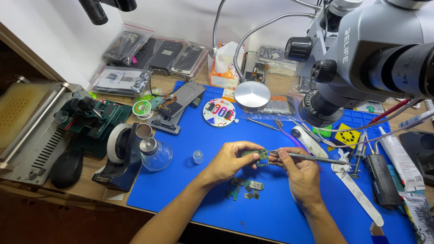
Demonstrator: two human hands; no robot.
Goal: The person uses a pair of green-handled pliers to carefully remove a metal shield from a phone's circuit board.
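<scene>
Left hand (228, 160) pinches small green circuit board (256, 155) above blue mat (190, 190), steadying it; right hand (298, 174) w/ closed grip on metal tool (312, 157), tip at board edge; 1 loose board (246, 184) lies below.

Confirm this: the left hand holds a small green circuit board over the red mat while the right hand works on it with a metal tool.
Not quite: the mat is blue, not red, as the head view shows. The left hand does hold the small green circuit board, and the right hand works on it with a metal tool.
</scene>
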